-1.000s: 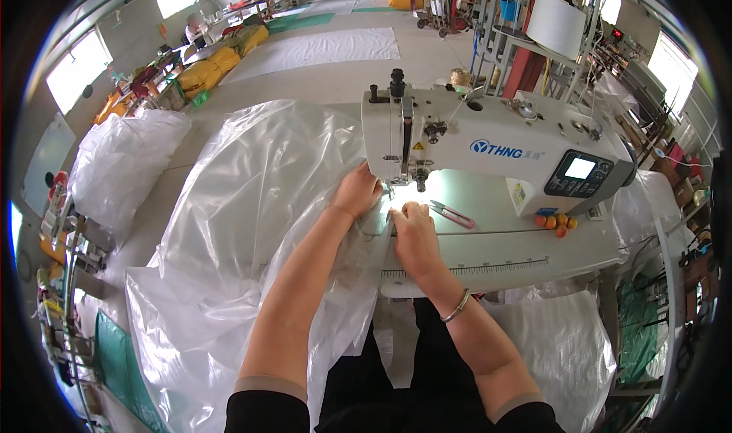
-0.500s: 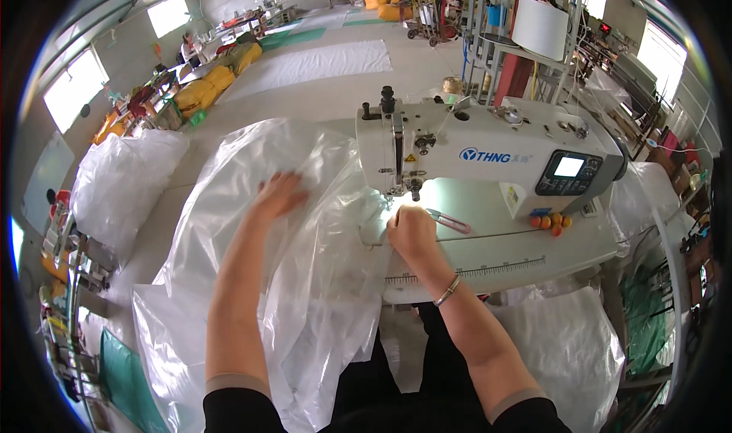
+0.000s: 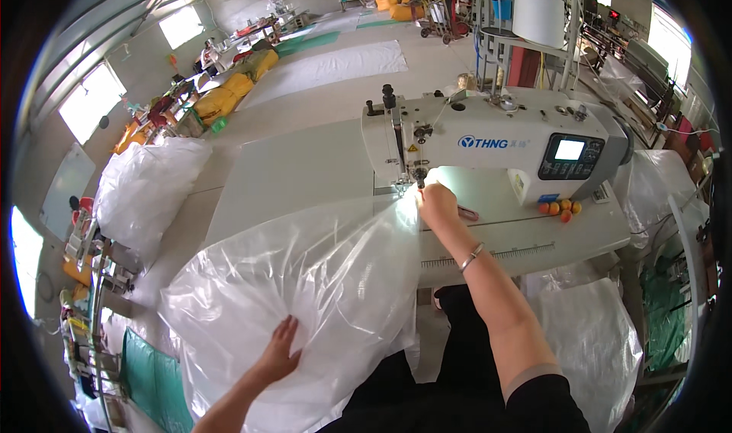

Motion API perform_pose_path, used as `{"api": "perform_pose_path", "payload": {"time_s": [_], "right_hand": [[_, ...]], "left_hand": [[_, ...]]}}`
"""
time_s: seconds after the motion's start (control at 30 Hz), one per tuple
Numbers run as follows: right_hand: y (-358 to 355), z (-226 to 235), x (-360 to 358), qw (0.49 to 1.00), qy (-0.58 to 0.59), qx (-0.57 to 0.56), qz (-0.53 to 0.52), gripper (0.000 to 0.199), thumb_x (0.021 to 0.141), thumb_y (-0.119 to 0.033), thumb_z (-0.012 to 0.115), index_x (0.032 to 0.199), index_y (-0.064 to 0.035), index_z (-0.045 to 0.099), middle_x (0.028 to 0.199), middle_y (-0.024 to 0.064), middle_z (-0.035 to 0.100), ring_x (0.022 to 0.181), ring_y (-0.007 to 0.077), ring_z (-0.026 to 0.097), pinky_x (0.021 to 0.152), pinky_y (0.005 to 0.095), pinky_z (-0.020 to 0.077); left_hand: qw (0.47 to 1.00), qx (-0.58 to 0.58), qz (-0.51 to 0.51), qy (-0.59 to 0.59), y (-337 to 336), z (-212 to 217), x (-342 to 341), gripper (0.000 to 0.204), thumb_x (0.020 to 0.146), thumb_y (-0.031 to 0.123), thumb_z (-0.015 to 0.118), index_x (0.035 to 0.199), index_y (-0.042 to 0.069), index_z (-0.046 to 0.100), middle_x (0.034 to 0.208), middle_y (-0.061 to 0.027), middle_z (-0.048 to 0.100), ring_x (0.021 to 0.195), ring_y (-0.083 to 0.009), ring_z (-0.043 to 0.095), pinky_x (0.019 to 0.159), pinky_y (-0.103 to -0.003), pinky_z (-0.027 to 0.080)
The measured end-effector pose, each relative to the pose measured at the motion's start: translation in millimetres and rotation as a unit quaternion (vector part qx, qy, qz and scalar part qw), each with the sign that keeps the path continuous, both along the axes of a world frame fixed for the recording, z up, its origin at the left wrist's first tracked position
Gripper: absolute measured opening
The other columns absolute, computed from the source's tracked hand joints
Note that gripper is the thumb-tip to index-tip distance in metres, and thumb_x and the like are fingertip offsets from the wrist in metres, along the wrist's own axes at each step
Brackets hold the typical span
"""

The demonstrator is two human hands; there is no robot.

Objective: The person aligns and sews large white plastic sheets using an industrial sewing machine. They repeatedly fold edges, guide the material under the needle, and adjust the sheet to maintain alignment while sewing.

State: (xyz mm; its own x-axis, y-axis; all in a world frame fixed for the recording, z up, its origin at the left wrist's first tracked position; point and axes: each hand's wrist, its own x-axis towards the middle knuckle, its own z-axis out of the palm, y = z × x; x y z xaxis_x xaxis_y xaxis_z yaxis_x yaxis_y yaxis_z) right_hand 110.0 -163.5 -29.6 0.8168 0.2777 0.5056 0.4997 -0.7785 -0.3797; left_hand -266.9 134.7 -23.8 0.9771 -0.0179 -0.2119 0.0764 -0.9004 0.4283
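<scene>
Sheeting beneath open left hand, beside curled right hand, its grip unclear

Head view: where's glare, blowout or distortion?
Head view, centre: hot spot at the sewing machine, by the right hand; head view, lower left: streaky glare on the plastic sheet; head view, sides: windows blown out; head view, rim: straight edges bend, corners black.
</scene>
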Motion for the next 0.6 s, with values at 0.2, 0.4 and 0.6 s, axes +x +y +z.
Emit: {"api": "perform_pose_path", "payload": {"time_s": [0.2,0.4,0.6], "right_hand": [[-52,37,-132,0.967,0.090,0.218,0.097,0.026,0.088,-0.023,0.065,0.075,-0.0006,0.064,0.062,0.0132,0.062,0.053,0.0257,0.061,0.051,0.0328,0.0473],[-51,-23,-235,0.771,0.529,0.102,0.339,0.032,0.086,-0.027,0.068,0.094,0.0029,0.064,0.073,0.0109,0.067,0.065,0.0148,0.065,0.058,0.0291,0.0504],[17,-109,-262,0.809,0.418,0.303,0.280,0.048,0.085,-0.025,0.070,0.121,0.0051,0.056,0.104,0.0173,0.066,0.091,0.0182,0.065,0.072,0.0302,0.0530]], "left_hand": [[0.960,-0.043,0.057,-0.271,-79,81,-14,0.048,0.076,0.001,0.063,0.123,-0.004,0.053,0.126,-0.0223,0.053,0.117,-0.0393,0.051,0.099,-0.042,0.043],[0.987,-0.049,-0.140,-0.058,-143,35,-36,0.056,0.079,0.015,0.071,0.130,0.007,0.052,0.139,-0.0126,0.047,0.132,-0.0293,0.041,0.107,-0.040,0.035],[0.890,0.436,0.047,-0.128,20,40,-58,0.068,0.073,0.016,0.073,0.136,0.010,0.048,0.147,-0.0105,0.038,0.140,-0.0264,0.029,0.111,-0.049,0.023]]}}
